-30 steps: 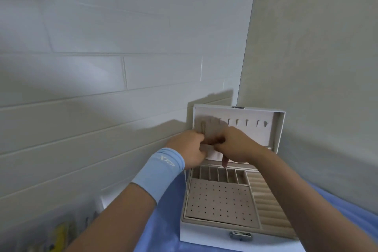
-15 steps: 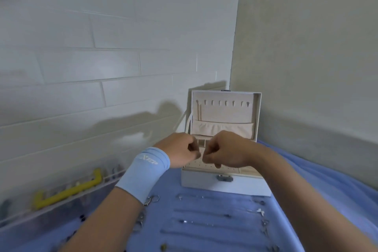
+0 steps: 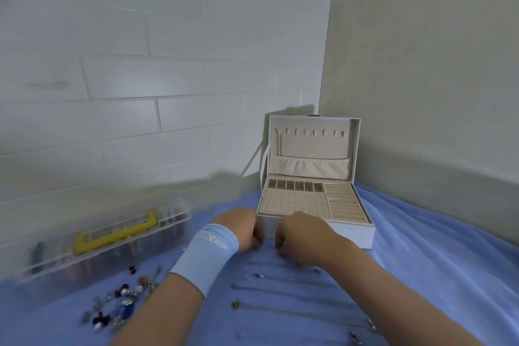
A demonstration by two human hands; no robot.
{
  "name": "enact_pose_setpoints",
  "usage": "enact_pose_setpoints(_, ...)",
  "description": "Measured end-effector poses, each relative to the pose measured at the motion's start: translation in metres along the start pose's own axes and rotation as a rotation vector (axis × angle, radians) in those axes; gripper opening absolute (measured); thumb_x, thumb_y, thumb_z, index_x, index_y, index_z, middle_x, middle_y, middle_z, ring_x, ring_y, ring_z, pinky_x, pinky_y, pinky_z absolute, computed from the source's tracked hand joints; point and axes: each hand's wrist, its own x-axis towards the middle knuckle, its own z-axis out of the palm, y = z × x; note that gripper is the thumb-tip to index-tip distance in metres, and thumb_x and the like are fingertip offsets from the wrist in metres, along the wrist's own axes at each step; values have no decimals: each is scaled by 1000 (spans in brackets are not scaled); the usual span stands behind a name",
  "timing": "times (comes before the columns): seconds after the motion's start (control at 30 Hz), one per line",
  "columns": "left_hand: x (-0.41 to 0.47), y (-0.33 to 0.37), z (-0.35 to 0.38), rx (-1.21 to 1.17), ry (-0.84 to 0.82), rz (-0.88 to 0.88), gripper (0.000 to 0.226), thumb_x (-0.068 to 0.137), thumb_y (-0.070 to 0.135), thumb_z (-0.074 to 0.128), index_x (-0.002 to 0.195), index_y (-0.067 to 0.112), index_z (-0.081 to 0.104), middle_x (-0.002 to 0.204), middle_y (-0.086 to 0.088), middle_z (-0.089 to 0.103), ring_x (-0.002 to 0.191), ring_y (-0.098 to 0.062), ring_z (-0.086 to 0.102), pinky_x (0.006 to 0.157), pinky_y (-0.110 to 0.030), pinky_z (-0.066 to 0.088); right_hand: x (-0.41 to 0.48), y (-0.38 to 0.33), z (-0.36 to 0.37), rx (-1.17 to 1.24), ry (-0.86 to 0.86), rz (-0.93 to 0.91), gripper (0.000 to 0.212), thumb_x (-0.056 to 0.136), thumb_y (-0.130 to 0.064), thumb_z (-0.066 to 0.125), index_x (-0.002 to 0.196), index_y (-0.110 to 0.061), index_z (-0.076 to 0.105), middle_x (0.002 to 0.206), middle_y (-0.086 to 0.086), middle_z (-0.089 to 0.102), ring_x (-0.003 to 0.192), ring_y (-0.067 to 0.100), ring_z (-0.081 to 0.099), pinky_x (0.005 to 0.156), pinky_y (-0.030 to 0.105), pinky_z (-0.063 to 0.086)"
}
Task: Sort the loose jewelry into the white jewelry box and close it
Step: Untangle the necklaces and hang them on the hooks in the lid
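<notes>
White jewelry box (image 3: 356, 234) sits in the wall corner at the back of the blue cloth (image 3: 427, 267), lid (image 3: 314, 149) upright and open, beige lining exposed. One thin chain (image 3: 279, 143) hangs off the leftmost lid hook; its lower end disappears behind the lid pocket. Left hand (image 3: 238, 229) and right hand (image 3: 304, 236) are down at the cloth just in front of the box, covering the middle of its front wall. Fingers on both are curled under and turned away from the camera; cannot tell whether they pinch anything, though there's a faint glint between the hands. Light blue wristband (image 3: 206, 254) is on the left wrist. Necklaces (image 3: 280, 279) lie in rows near the person, partly under the right forearm, the lowest ones cut off by the frame edge. Loose small jewelry (image 3: 120, 306) is piled to the left, too blurred to identify pieces. Clear organizer case (image 3: 70, 264) with yellow handle (image 3: 115, 236) sits by the tiled wall, smeared, contents unreadable.
</notes>
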Motion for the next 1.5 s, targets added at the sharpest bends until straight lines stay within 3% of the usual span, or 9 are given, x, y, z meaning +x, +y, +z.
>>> enact_pose_setpoints(0.1, 3, -5, 1, -15, -3, 30, 7, 78, 26, 71, 80, 32, 73, 94, 9, 73, 92, -19, 67, 83, -29, 52, 1, -1, -1, 0, 38, -21, 16, 86, -17, 60, 90, -21, 75, 71, -1, 64, 85, 22, 67, 72, 29, 52)
enact_pose_setpoints(0.2, 4, -8, 2, -2, 15, 42, 4, 78, 27, 66, 76, 28, 70, 89, 5, 72, 86, -21, 66, 79, -32, 55, 1, 7, -8, 113, 70, 9, 15, 85, -19, 60, 84, -21, 74, 57, -1, 68, 60, 9, 66, 73, 30, 59)
enact_pose_setpoints(0.3, 3, -9, 0, -92, 24, 43, 13, 82, 26, 59, 80, 19, 69, 86, -2, 71, 76, -19, 61, 71, -30, 51, 0, 12, -13, 257, 72, 3, 13, 86, -20, 62, 79, -18, 74, 59, 1, 72, 41, 8, 56, 55, 24, 55)
enact_pose_setpoints(0.43, -2, -4, -12, -354, 37, 41, 14, 87, 21, 56, 79, 20, 67, 73, 4, 66, 70, -12, 61, 61, -22, 43, -2, 18, -25, 434, 116, -19, 12, 91, -21, 67, 81, -16, 73, 58, 1, 69, 38, 7, 51, 49, 24, 48)
enact_pose_setpoints(0.67, -14, 4, -25, -983, 96, 157, 14, 95, 12, 57, 84, 11, 67, 73, 0, 68, 64, -15, 61, 59, -23, 48, -7, 29, -41, 823, 154, -34, 17, 88, -10, 74, 80, 4, 72, 59, 6, 62, 45, 21, 48, 45, 25, 37)
enact_pose_setpoints(0.93, -17, 3, -32, -923, 202, 224, 10, 95, 15, 60, 91, 12, 68, 67, 3, 61, 59, -13, 51, 58, -21, 45, -6, 39, -44, 896, 207, -2, 13, 90, -16, 73, 87, -4, 77, 73, 1, 72, 54, 13, 53, 49, 23, 40)
enact_pose_setpoints(1.1, -16, 8, -36, -898, 264, 308, 12, 95, 10, 59, 97, 5, 70, 67, 2, 63, 59, -13, 54, 60, -22, 48, -7, 32, -42, 951, 165, -84, 19, 97, -27, 65, 104, -15, 78, 98, -1, 78, 76, 10, 65, 70, 25, 51)
enact_pose_setpoints(1.33, -14, 6, -43, -690, 443, 336, 7, 90, 15, 68, 88, 15, 75, 70, -1, 72, 59, -14, 65, 61, -20, 51, -7, 27, -45, 1027, 270, -138, 15, 94, -13, 69, 92, -1, 79, 91, 12, 78, 67, 7, 67, 65, 15, 52)
enact_pose_setpoints(1.5, -17, 4, -50, -408, 406, 315, 5, 87, 23, 72, 85, 19, 75, 73, 3, 73, 59, -7, 65, 63, -18, 52, -4, 24, -43, 915, 295, -124, 16, 94, -13, 68, 90, -4, 81, 85, 8, 79, 64, 3, 67, 64, 17, 54)
